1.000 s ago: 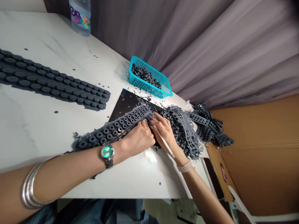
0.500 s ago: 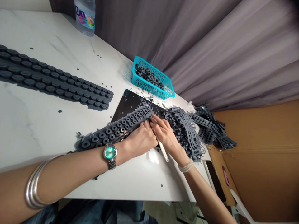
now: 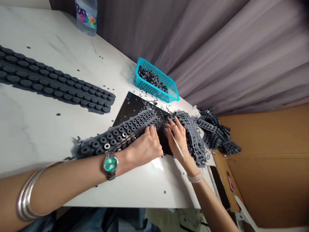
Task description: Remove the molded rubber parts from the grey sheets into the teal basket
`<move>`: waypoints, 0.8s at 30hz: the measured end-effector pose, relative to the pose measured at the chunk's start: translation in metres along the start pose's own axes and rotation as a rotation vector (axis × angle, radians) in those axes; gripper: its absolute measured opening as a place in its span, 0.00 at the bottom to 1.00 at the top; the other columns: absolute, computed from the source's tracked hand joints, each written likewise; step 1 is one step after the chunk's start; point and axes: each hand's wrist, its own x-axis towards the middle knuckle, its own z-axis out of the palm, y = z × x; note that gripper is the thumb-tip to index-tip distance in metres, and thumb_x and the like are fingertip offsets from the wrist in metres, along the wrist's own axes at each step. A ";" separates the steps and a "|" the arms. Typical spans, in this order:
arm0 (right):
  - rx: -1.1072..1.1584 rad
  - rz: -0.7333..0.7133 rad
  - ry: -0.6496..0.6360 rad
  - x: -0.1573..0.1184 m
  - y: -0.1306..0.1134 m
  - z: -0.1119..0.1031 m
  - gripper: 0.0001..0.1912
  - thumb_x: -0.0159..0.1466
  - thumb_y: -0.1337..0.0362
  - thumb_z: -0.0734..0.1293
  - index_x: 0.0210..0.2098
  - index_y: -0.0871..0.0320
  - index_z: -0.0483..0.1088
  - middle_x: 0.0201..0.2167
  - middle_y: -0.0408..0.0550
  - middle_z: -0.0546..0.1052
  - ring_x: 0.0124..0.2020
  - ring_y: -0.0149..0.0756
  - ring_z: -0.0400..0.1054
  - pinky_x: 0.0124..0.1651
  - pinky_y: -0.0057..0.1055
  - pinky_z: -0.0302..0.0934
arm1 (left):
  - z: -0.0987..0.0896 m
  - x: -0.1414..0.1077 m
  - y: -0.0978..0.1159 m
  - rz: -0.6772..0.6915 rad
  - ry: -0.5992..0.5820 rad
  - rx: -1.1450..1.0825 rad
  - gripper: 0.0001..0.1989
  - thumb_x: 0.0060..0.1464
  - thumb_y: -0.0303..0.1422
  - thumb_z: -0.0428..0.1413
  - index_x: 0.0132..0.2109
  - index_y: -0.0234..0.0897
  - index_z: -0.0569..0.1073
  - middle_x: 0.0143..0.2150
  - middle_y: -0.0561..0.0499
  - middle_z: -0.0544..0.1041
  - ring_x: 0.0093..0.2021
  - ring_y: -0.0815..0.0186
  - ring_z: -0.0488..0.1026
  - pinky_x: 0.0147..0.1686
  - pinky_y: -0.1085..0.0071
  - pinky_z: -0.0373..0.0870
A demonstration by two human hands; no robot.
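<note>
My left hand (image 3: 146, 145) is closed on the near edge of a dark grey moulded rubber sheet (image 3: 116, 132), close to its far right end. Rows of ring-shaped parts stand up from this sheet, which lies partly over a black mat (image 3: 125, 106). My left forearm hides some of the near rows. Beside the sheet's end, my right hand (image 3: 179, 138) holds a slim white stick-like tool (image 3: 177, 145) against the palm. Its fingers reach to the edge of a heap of loose dark rubber pieces and holed scrap sheet (image 3: 193, 129); whether they pinch a piece is unclear.
A turquoise basket (image 3: 158, 89) of small dark rubber parts stands at the back. Another studded rubber sheet (image 3: 53, 79) lies to the left, near a water bottle (image 3: 86, 17). More scrap sheets (image 3: 217, 132) pile up at the right. Small dark discs are scattered over the white table (image 3: 135, 190).
My right hand has moved right, away from my left hand and the sheet's end, to the heap, still holding the white tool. My left hand stays on the sheet.
</note>
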 end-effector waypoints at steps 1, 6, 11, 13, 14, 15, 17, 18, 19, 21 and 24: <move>0.018 -0.036 -0.009 -0.002 -0.005 -0.002 0.09 0.71 0.64 0.58 0.49 0.55 0.66 0.56 0.58 0.73 0.68 0.48 0.54 0.59 0.53 0.59 | -0.003 -0.001 0.001 0.037 0.015 -0.006 0.12 0.58 0.24 0.54 0.45 0.19 0.78 0.45 0.24 0.79 0.48 0.47 0.78 0.42 0.56 0.73; 0.103 -0.230 -0.109 -0.010 -0.022 -0.006 0.10 0.70 0.68 0.59 0.49 0.54 0.66 0.55 0.56 0.75 0.65 0.44 0.60 0.57 0.49 0.62 | -0.010 -0.008 0.004 0.108 0.000 -0.032 0.12 0.55 0.22 0.53 0.43 0.24 0.79 0.42 0.32 0.82 0.45 0.52 0.80 0.46 0.60 0.74; 0.120 -0.279 -0.148 -0.011 -0.026 -0.006 0.10 0.70 0.68 0.60 0.49 0.56 0.66 0.54 0.57 0.75 0.65 0.43 0.60 0.56 0.47 0.63 | -0.008 -0.021 0.004 0.102 -0.053 -0.049 0.15 0.55 0.22 0.53 0.48 0.25 0.78 0.49 0.34 0.80 0.51 0.54 0.77 0.55 0.61 0.70; 0.127 -0.297 -0.145 -0.011 -0.027 -0.007 0.10 0.69 0.68 0.60 0.49 0.57 0.66 0.54 0.57 0.75 0.65 0.43 0.59 0.57 0.45 0.63 | -0.008 -0.025 0.004 0.118 -0.070 -0.048 0.16 0.55 0.23 0.53 0.50 0.25 0.77 0.51 0.34 0.79 0.53 0.53 0.76 0.57 0.59 0.68; 0.128 -0.305 -0.146 -0.011 -0.028 -0.007 0.10 0.69 0.69 0.60 0.49 0.57 0.66 0.54 0.57 0.75 0.66 0.42 0.59 0.57 0.45 0.63 | -0.008 -0.027 0.004 0.126 -0.073 -0.049 0.17 0.55 0.23 0.53 0.51 0.25 0.76 0.52 0.34 0.78 0.54 0.53 0.75 0.58 0.59 0.67; 0.126 -0.313 -0.148 -0.011 -0.028 -0.007 0.10 0.69 0.69 0.60 0.49 0.57 0.66 0.54 0.58 0.75 0.66 0.42 0.59 0.57 0.44 0.63 | -0.008 -0.028 0.004 0.132 -0.070 -0.054 0.18 0.56 0.24 0.53 0.52 0.25 0.76 0.53 0.34 0.78 0.54 0.52 0.75 0.59 0.58 0.66; 0.119 -0.328 -0.145 -0.010 -0.027 -0.006 0.10 0.69 0.70 0.60 0.49 0.57 0.66 0.54 0.58 0.75 0.66 0.42 0.58 0.57 0.44 0.63 | -0.006 -0.030 0.004 0.135 -0.066 -0.068 0.18 0.56 0.24 0.52 0.53 0.26 0.76 0.53 0.35 0.78 0.55 0.52 0.74 0.60 0.57 0.65; 0.114 -0.337 -0.141 -0.010 -0.027 -0.005 0.10 0.69 0.70 0.60 0.49 0.57 0.66 0.55 0.59 0.75 0.66 0.42 0.58 0.57 0.44 0.63 | -0.005 -0.030 0.005 0.133 -0.068 -0.075 0.18 0.57 0.24 0.52 0.53 0.26 0.76 0.53 0.36 0.78 0.55 0.53 0.74 0.61 0.57 0.65; 0.107 -0.348 -0.140 -0.010 -0.026 -0.004 0.10 0.69 0.70 0.61 0.49 0.58 0.66 0.55 0.59 0.74 0.66 0.43 0.58 0.57 0.44 0.63 | -0.005 -0.030 0.005 0.132 -0.071 -0.082 0.18 0.57 0.25 0.51 0.53 0.27 0.76 0.53 0.36 0.78 0.56 0.53 0.74 0.61 0.57 0.64; 0.091 -0.373 -0.148 -0.010 -0.025 -0.003 0.10 0.69 0.71 0.61 0.50 0.59 0.66 0.57 0.60 0.73 0.67 0.43 0.56 0.57 0.45 0.62 | -0.003 -0.030 0.006 0.128 -0.080 -0.097 0.18 0.58 0.26 0.51 0.54 0.27 0.75 0.54 0.37 0.77 0.57 0.54 0.73 0.62 0.57 0.62; 0.056 -0.422 -0.177 -0.009 -0.024 -0.002 0.11 0.69 0.70 0.60 0.50 0.59 0.66 0.58 0.62 0.72 0.68 0.43 0.55 0.59 0.45 0.62 | -0.003 -0.031 0.007 0.109 -0.097 -0.117 0.19 0.60 0.28 0.51 0.56 0.26 0.73 0.57 0.35 0.75 0.59 0.53 0.71 0.64 0.56 0.59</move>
